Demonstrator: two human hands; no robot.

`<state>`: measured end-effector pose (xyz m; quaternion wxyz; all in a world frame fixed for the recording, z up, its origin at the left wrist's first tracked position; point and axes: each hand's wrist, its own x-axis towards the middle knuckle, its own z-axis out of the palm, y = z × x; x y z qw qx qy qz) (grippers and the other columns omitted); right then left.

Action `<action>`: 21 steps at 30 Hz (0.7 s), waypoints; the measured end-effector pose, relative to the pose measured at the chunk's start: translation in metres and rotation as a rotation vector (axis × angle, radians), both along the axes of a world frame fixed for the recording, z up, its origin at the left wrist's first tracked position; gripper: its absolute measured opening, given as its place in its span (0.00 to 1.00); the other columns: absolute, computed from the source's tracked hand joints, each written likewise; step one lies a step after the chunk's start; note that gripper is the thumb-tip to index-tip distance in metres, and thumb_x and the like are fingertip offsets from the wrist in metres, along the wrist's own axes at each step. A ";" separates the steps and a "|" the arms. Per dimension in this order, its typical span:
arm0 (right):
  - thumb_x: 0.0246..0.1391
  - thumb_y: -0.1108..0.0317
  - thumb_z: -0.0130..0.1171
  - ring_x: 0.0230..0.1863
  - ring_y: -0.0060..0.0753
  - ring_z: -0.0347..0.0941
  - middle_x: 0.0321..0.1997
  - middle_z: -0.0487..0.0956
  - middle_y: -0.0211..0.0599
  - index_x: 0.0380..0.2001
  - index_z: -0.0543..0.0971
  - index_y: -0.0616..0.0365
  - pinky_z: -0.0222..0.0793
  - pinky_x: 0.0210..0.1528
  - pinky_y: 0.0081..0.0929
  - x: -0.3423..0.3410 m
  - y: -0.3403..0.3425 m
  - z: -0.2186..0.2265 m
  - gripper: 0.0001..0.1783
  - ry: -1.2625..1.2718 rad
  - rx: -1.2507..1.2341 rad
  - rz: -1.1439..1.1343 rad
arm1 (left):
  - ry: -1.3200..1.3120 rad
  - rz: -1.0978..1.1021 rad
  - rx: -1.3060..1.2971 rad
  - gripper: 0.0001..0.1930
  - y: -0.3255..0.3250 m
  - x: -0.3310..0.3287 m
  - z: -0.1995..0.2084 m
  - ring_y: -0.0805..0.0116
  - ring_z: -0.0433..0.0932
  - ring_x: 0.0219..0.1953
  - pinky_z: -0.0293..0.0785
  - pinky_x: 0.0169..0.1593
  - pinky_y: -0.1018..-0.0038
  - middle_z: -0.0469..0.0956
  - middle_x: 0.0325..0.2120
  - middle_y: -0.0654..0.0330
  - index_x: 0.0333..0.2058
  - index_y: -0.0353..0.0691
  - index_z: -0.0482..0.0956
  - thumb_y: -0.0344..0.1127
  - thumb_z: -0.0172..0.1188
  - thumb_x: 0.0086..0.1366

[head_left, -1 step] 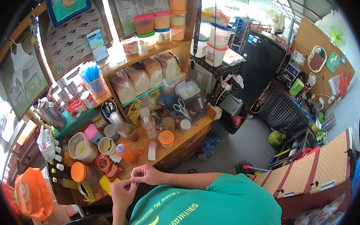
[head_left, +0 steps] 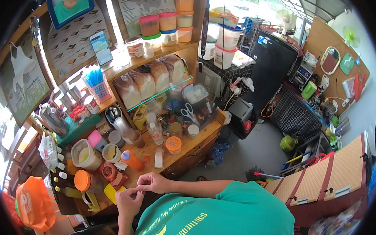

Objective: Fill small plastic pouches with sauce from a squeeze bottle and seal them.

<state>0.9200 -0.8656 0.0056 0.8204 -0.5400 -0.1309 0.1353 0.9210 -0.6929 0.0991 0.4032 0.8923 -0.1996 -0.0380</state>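
Just in front of the counter's near edge, my two hands meet at the fingertips. My left hand has its thumb and fingers pinched together. Against it, my right hand is closed in a similar pinch, its forearm reaching in from the right. Anything between the fingers is too small or hidden to make out. Closest to them on the counter are a yellow flat item, a red packet and an orange squeeze bottle. A jar with an orange lid stands farther left.
Bagged bread loaves fill a shelf behind the wooden counter. Scissors, a clear bottle and an orange-lidded tub stand there too. A phone leans above. An orange bag is at the left.
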 end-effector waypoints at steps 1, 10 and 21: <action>0.63 0.67 0.64 0.35 0.13 0.69 0.32 0.75 0.21 0.31 0.77 0.56 0.68 0.40 0.16 -0.001 0.000 0.000 0.08 -0.002 -0.018 -0.010 | -0.017 -0.007 -0.012 0.08 0.001 0.000 -0.004 0.71 0.77 0.15 0.72 0.25 0.74 0.80 0.14 0.55 0.27 0.33 0.87 0.33 0.66 0.55; 0.68 0.62 0.57 0.38 0.17 0.72 0.32 0.76 0.25 0.38 0.76 0.59 0.71 0.45 0.22 -0.007 -0.004 0.003 0.11 -0.093 -0.219 -0.025 | -0.062 -0.056 0.024 0.08 0.000 0.008 -0.014 0.70 0.77 0.15 0.71 0.24 0.74 0.78 0.13 0.53 0.25 0.32 0.86 0.33 0.66 0.55; 0.68 0.67 0.55 0.34 0.18 0.75 0.30 0.77 0.29 0.36 0.75 0.61 0.74 0.40 0.22 -0.003 -0.022 0.018 0.09 -0.200 -0.184 -0.112 | -0.044 -0.028 -0.178 0.07 -0.020 0.010 -0.004 0.76 0.78 0.18 0.72 0.26 0.77 0.81 0.17 0.58 0.28 0.31 0.86 0.30 0.65 0.58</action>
